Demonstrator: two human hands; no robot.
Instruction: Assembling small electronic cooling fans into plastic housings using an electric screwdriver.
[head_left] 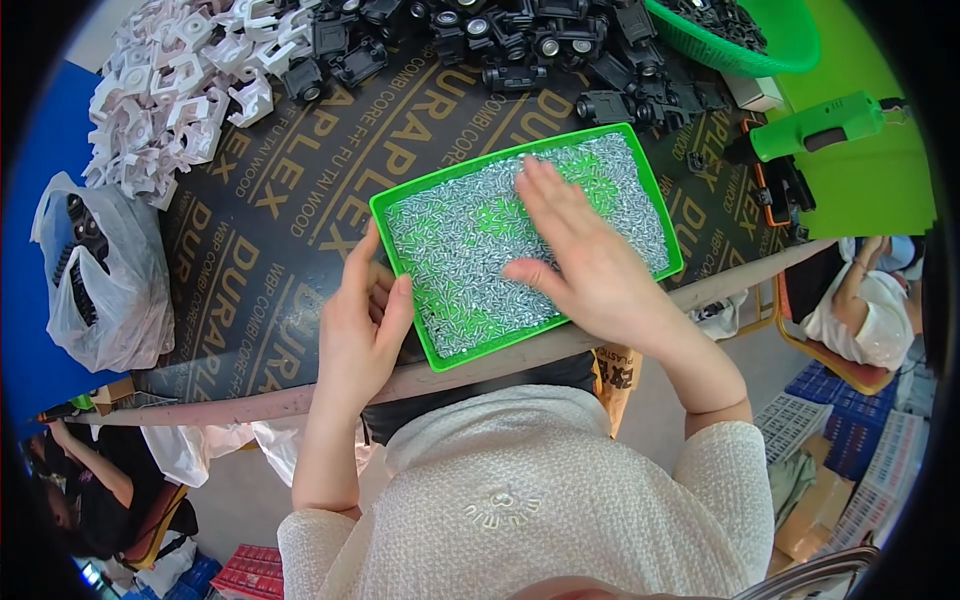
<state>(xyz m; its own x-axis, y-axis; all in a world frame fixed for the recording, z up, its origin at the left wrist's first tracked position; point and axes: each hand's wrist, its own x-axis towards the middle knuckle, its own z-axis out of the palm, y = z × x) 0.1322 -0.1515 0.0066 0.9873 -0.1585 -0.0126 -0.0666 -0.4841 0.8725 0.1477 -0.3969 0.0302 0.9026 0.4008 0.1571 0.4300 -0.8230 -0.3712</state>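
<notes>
A bright green rectangular tray point(404, 262) lies tilted at an angle on the dark printed board, near its front edge. Many small silvery screws point(480, 285) cover its bottom, with green showing through in places. My left hand point(362, 315) holds the tray's left rim, fingers along the outer side and thumb near the rim. My right hand point(585, 250) rests over the screws in the middle of the tray, palm down and fingers stretched out, thumb apart. What lies under that palm is hidden.
White plastic parts point(165, 85) heap at the far left, black plastic parts point(560, 45) at the back. A green basket point(790, 50) holds dark pieces. A green electric screwdriver point(825, 125) lies right; a plastic bag point(110, 280) stands left. Other people sit on both sides.
</notes>
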